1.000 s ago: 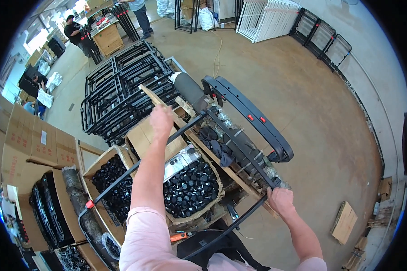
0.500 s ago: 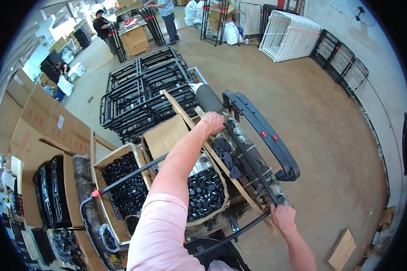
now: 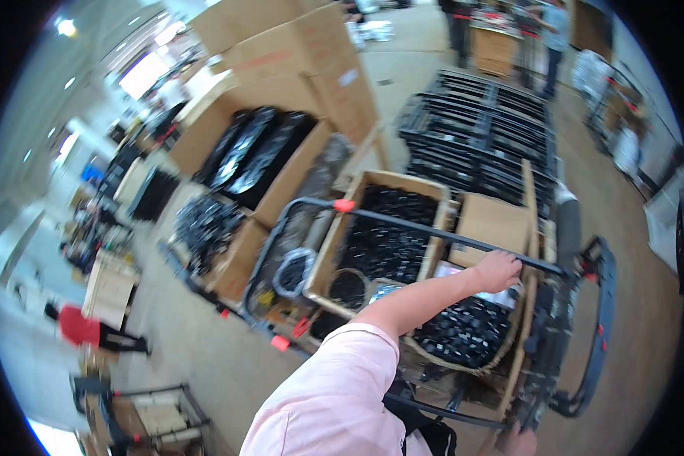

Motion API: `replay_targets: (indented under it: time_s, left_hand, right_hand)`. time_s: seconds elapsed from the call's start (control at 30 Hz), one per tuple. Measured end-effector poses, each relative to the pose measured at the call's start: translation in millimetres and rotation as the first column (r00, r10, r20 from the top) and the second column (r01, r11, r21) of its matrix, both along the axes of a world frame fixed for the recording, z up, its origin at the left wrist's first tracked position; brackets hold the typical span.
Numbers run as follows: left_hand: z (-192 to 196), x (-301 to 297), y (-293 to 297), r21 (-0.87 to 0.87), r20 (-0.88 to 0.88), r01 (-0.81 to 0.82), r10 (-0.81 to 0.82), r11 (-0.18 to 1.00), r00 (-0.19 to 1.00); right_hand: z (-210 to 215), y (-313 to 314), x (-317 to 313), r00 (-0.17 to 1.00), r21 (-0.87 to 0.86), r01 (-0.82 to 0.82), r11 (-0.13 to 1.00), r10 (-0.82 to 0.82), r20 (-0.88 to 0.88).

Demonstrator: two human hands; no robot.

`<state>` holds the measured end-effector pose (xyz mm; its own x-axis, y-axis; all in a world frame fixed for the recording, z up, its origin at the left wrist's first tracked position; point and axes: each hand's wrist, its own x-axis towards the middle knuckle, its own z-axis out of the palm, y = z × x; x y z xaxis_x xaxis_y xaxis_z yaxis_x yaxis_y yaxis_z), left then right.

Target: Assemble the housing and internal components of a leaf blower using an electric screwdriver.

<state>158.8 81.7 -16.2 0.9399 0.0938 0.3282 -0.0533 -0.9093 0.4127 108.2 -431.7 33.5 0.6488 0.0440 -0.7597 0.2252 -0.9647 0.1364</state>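
Note:
A black tubular metal frame with red fittings (image 3: 403, 225) spans the workbench, its rounded end at the left. My left hand (image 3: 498, 270) reaches across from the pink sleeve, closed over the frame's far bar. Low in the picture, my right hand (image 3: 518, 441) is closed at the right end of the near bar; it is blurred and partly cut off. Below my left forearm, a box of small black plastic parts (image 3: 463, 333) sits on the bench. Right of my hands stands a curved black frame piece (image 3: 602, 327) with red buttons.
Another carton of black parts (image 3: 442, 186) lies under the frame. Stacked black frames (image 3: 479, 125) stand beyond. Left are a large carton (image 3: 292, 182) with black wrapped pieces and a heap of dark parts (image 3: 205, 228). A person in red (image 3: 80, 327) is at far left, others further back.
The view has swung left. My left hand has left the bench's right side and now holds the frame's far bar. My right hand stays at the near bar, now lower in the picture.

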Motion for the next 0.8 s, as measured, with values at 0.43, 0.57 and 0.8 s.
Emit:
replay_targets:
  time_s: [0.43, 0.57, 0.8]
  left_hand:
    - [62.3, -610.3, 296.8, -0.011, 0.163, -0.994, 0.981, 0.106, 0.103]
    - [102.3, -738.0, 367.9, -0.078, 0.106, -0.935, 0.930, -0.346, -0.352]
    - [108.5, -890.6, 457.2, -0.065, -0.293, -0.812, 0.789, -0.579, -0.539]
  right_hand:
    - [-20.7, 13.6, 5.1, 0.883, -0.369, -0.387, 0.845, 0.455, 0.116]
    - [0.1, 53.9, -14.7, 0.960, -0.371, -0.074, 0.926, 0.166, 0.225]
    - [91.9, 227.4, -157.5, 0.937, -0.195, 0.100, 0.976, -0.026, 0.348]
